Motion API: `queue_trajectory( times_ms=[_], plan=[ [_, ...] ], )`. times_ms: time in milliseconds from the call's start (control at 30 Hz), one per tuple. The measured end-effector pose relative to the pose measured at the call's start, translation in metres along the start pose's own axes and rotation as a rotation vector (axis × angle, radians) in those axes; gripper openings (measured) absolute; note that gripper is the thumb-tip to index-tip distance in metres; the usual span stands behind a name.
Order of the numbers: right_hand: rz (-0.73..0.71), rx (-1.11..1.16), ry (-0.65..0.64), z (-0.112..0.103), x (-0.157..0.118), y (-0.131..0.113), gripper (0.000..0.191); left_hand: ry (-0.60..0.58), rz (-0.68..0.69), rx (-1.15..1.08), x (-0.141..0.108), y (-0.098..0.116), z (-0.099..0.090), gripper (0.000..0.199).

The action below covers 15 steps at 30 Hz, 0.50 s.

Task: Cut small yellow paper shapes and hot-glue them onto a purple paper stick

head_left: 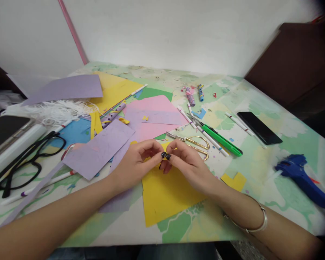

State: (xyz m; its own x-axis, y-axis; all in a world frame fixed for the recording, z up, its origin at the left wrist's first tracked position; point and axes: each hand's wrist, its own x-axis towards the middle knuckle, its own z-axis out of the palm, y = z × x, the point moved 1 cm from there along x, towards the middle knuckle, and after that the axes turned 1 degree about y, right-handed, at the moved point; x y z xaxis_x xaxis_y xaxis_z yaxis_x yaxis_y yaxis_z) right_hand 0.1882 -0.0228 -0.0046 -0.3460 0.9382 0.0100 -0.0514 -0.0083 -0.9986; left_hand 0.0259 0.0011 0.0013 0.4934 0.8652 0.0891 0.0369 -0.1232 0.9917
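My left hand [141, 157] and my right hand [188, 162] meet fingertip to fingertip, both closed in a pinch. Whatever lies between the fingers is too small and hidden to name. Below them a yellow paper sheet [162, 202] is spread on the table, partly covered by my right hand. Gold-handled scissors [197, 142] lie just beyond my right hand. To the left of my left hand rests a cut purple paper piece [100, 150]. A small yellow paper scrap [235, 181] sits beside my right forearm.
A green utility knife [220, 139], a black phone [260, 128] and a blue glue gun [306, 177] lie to the right. Black glasses [34, 162] and white string [56, 112] are at left. Two small decorated paper rolls [190, 96] lie at the back, near a pink sheet [154, 108].
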Motion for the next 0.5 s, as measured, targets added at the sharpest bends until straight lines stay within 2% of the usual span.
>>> queue_trajectory(
  times_ms=[133, 333, 500],
  plan=[
    [-0.016, 0.006, 0.009, 0.0012, -0.0009, -0.0015, 0.008, 0.026, -0.004, -0.037, -0.0013, 0.001, 0.001, 0.011],
    [-0.002, 0.053, -0.013, 0.0033, -0.0003, -0.0008, 0.008, 0.21, 0.025, 0.082, -0.0032, 0.0045, -0.0029, 0.01],
    [0.007, -0.018, 0.025, 0.0023, 0.0, -0.0022, 0.004, 0.171, 0.028, 0.042, -0.0025, 0.0025, -0.0013, 0.009]
  ],
)
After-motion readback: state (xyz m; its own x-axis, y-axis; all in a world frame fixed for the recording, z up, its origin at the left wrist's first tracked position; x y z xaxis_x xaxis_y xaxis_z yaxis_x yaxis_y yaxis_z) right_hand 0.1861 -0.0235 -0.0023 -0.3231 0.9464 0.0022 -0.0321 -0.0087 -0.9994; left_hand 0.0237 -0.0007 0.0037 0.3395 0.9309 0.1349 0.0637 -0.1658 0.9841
